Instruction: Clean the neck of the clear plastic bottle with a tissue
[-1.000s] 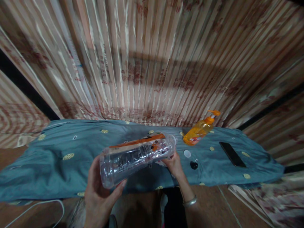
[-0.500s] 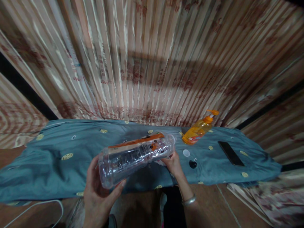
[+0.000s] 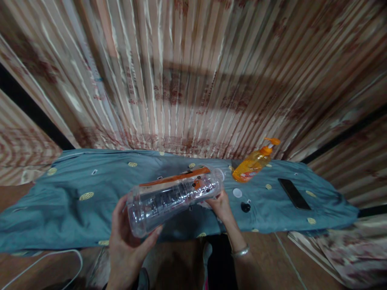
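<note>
A large clear plastic bottle (image 3: 172, 203) with an orange-and-cream label lies tilted across my hands, its neck pointing right and slightly away. My left hand (image 3: 128, 245) grips the base end, thumb below and fingers behind it. Close to the neck, my right hand (image 3: 222, 207) holds the bottle from underneath; its fingertips are partly hidden. Something whitish shows beside the right fingers, too little of it to name. Right of that hand, a white round disc (image 3: 237, 193) and a small black object (image 3: 245, 207), possibly a cap, lie on the cloth.
An orange pump bottle (image 3: 252, 164) with yellow-orange liquid stands at the back right. Farther right lies a black phone (image 3: 294, 194). A teal cloth (image 3: 69, 217) with yellow motifs covers the long surface. Striped curtains (image 3: 187, 80) hang behind. A white cable (image 3: 45, 254) trails at the lower left.
The bottle and both hands have shifted very slightly to the right and away from me. The grip looks the same, and the things on the cloth stay put.
</note>
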Tool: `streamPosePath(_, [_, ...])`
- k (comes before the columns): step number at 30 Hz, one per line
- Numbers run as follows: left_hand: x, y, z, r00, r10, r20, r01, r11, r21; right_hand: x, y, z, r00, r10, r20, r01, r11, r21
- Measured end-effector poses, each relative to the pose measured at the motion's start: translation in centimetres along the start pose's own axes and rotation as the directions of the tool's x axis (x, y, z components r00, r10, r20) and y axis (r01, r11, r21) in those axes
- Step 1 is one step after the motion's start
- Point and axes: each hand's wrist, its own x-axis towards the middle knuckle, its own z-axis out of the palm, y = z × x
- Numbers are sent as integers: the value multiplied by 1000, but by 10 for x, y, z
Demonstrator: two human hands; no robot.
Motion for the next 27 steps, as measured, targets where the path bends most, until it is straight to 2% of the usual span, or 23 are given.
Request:
streamPosePath(4, [0, 0, 0, 1000, 4, 9, -5, 1000, 16, 1, 0, 1, 998, 55, -16, -54, 998, 16])
streamPosePath(12, [-1, 1, -1, 1000, 26, 1, -26, 999, 19, -1, 3, 1, 999, 41, -17, -41, 999, 3])
streamPosePath(18, [-1, 0, -3, 1000, 21, -5, -21, 1000, 19, 0, 3, 1, 997, 79, -12, -79, 996, -40])
streamPosePath(27, [-2, -4, -1, 1000, 18, 2, -18, 1000, -1, 0, 9, 1, 999, 31, -29, -33, 998, -45])
